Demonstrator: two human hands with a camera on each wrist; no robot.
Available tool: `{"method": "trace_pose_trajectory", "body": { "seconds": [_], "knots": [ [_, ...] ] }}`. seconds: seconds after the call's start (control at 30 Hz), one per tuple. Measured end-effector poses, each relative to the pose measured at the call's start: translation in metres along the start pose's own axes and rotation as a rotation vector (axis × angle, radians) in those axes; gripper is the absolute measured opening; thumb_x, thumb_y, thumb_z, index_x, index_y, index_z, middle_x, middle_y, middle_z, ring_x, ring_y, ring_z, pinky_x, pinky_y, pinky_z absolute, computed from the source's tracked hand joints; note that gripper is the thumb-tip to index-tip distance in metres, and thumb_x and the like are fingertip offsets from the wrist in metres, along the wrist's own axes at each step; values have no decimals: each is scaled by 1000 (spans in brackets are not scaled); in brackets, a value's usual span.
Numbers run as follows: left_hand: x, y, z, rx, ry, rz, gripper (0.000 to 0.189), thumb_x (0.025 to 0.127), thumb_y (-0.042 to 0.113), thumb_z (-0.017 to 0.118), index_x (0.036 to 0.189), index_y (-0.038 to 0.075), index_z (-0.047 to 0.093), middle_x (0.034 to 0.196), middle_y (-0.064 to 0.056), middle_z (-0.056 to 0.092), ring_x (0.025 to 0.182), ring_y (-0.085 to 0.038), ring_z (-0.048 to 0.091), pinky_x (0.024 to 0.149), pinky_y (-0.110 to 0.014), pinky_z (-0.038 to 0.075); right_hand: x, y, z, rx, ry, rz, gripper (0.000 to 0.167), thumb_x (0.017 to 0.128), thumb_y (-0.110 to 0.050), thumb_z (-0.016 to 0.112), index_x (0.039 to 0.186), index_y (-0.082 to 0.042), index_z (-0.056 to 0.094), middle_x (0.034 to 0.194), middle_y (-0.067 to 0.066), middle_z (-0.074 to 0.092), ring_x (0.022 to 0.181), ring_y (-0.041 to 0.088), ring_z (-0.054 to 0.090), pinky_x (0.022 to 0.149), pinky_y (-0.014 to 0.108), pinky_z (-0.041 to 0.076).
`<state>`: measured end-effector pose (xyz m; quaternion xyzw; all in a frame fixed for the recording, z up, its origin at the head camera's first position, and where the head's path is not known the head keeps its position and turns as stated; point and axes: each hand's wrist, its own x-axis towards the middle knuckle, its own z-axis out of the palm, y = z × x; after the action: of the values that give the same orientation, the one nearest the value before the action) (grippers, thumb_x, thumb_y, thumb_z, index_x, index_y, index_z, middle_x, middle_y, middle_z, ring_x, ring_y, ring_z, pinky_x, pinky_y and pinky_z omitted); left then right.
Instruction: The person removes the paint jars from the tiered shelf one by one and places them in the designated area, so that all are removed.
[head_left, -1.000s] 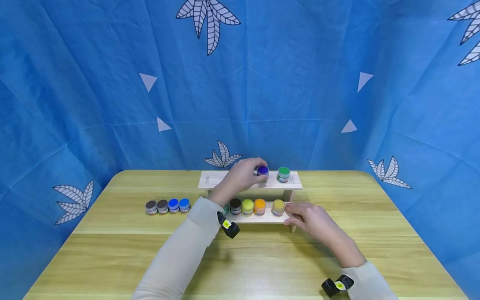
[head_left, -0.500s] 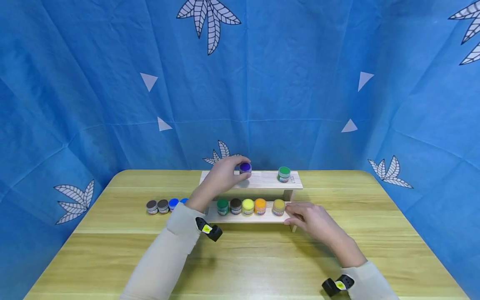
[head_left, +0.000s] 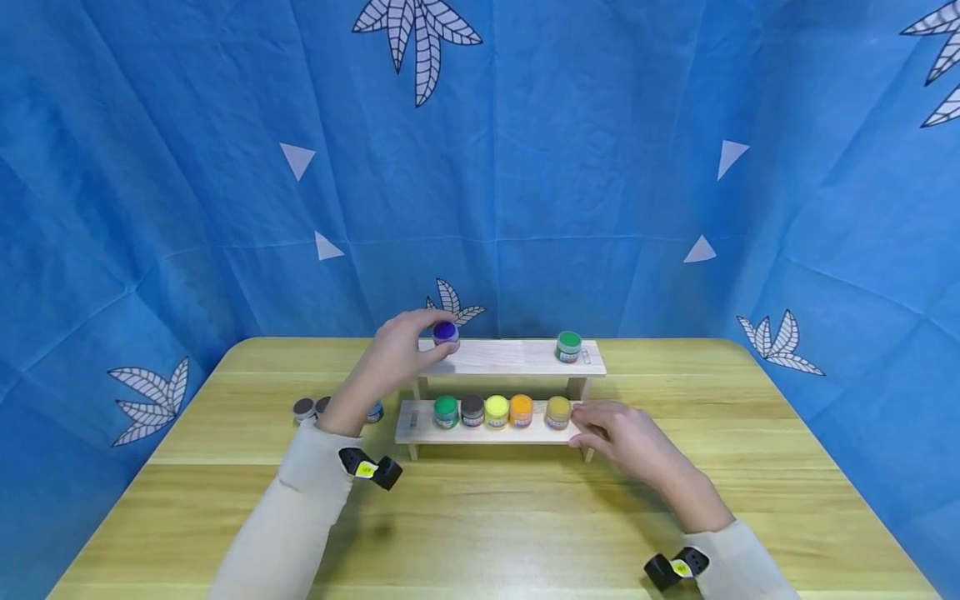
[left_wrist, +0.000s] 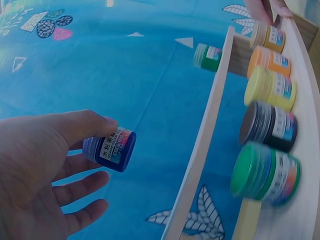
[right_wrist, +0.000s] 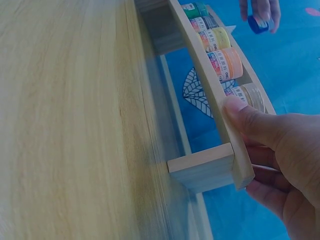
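Note:
My left hand (head_left: 397, 354) pinches a purple-blue paint jar (left_wrist: 117, 149) between thumb and fingers, and it hangs apart from the rack in the left wrist view. In the head view the jar appears at the left end of the upper shelf (head_left: 495, 358) of a two-step wooden rack. My right hand (head_left: 622, 437) grips the right end of the lower shelf (right_wrist: 237, 160), thumb on its front edge. On that shelf stand a green jar (head_left: 446, 412), a dark brown one, a yellow jar (head_left: 497, 412), an orange jar (head_left: 521, 410) and an ochre jar (head_left: 558, 412).
Another green jar (head_left: 568, 347) stands toward the upper shelf's right end. Left of the rack, a grey-brown jar (head_left: 303, 410) and a blue jar (head_left: 375, 412) show on the wooden table (head_left: 495, 533), partly covered by my left arm. A blue cloth (head_left: 570, 167) hangs behind.
My left hand has carried the purple-blue jar leftward along the upper shelf, from near its right half to its left end. The right hand stays at the lower shelf's right end.

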<state>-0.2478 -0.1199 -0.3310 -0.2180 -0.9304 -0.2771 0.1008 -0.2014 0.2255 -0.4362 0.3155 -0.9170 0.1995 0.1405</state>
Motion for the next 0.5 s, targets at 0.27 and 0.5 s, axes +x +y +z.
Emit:
{"method": "trace_pose_trajectory", "body": {
  "seconds": [0.27, 0.5],
  "knots": [
    [-17, -19, -13, 28, 12, -9, 44, 91, 32, 71, 130, 11, 63, 128, -10, 62, 121, -34, 53, 103, -57, 39, 0, -1, 0, -11, 13, -3, 41, 81, -32, 79, 113, -8, 74, 111, 7, 71, 108, 28, 65, 89, 45, 53],
    [-31, -35, -22, 47, 22, -36, 43, 92, 30, 70, 129, 9, 63, 126, -12, 63, 118, -34, 56, 98, -55, 44, -1, -2, -1, -11, -4, 11, 41, 82, -32, 78, 114, -7, 73, 112, 8, 71, 108, 29, 65, 90, 46, 53]
  ]
}}
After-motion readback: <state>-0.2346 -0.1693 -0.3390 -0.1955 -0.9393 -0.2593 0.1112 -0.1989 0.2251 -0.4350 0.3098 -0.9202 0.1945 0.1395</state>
